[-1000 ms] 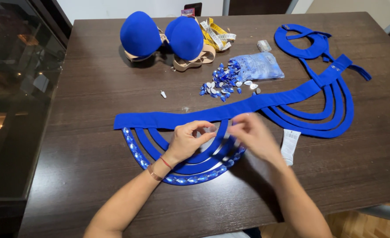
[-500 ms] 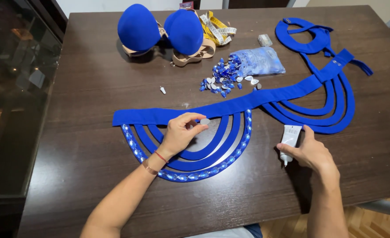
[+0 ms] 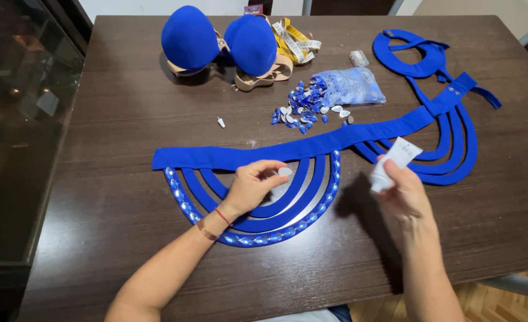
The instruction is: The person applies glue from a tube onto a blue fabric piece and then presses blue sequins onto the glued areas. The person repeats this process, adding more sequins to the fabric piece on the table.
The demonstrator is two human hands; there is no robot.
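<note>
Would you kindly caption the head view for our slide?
Left hand pinches a small gem over blue looped fabric; right hand holds a white tube.

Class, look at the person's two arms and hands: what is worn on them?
Both forearms are bare, with no sleeves or gloves. The left hand has a thin red cord and a second bracelet at the wrist. The right hand shows nothing worn.

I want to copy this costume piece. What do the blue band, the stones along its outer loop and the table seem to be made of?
Blue band: likely matte fabric or felt, flat with no shine and clean-cut edges. Stones: probably glass or acrylic, glossy and faceted, catching light. Table: dark wood or wood-look laminate, with visible grain and a satin finish.
</note>
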